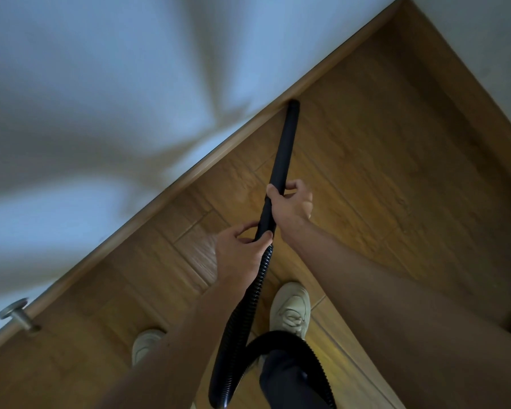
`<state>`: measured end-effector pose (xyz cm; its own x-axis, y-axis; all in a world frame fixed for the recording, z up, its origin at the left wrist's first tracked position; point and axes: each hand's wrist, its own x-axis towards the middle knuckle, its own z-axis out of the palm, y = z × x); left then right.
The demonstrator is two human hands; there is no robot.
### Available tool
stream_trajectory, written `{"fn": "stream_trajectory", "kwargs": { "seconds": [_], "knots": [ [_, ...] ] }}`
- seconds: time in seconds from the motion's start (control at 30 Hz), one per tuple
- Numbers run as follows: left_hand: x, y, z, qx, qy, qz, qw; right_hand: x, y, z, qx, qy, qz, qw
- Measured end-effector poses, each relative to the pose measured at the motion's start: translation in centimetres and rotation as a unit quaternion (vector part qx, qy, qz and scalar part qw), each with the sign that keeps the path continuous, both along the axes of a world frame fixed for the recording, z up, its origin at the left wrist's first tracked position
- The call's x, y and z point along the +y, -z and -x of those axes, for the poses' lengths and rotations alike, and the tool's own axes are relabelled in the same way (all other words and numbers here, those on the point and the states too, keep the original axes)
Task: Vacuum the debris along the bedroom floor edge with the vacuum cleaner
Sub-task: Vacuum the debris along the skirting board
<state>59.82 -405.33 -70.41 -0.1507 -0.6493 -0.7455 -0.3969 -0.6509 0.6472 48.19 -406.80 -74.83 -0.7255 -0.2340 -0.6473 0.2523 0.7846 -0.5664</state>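
Vacuum wand (282, 154) is clamped by both grips: right hand (291, 203) forward, left hand (241, 252) at the hose (252, 293) joint. Its long axis runs ahead from them, tip set against the skirting board (148, 207).

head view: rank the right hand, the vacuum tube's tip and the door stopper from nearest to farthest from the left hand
From the left hand:
1. right hand, just ahead, gripping the same vacuum tube
2. tube tip, farther ahead at the baseboard
3. door stopper, far to the left
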Motion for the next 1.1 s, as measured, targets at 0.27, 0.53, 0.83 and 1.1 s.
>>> {"fn": "stream_trajectory", "kwargs": {
  "seconds": [0.27, 0.53, 0.83, 1.1],
  "knots": [
    [3.4, -0.2, -1.6, -0.005, 0.06, -0.036, 0.998, 4.3, -0.6, -1.4, 0.007, 0.039, -0.029, 0.999],
    [4.6, -1.2, -4.1, -0.007, 0.111, -0.04, 0.993, 6.8, -1.3, -3.8, 0.005, 0.087, -0.052, 0.995],
    [2.4, -2.1, -7.6, 0.004, 0.068, -0.062, 0.996, 3.8, -1.4, -7.3, -0.006, 0.027, -0.054, 0.998],
    [2.0, -2.3, -9.4, -0.013, 0.017, -0.077, 0.997, 2.3, -1.4, -9.5, 0.0, -0.04, -0.031, 0.999]
  ]
}}
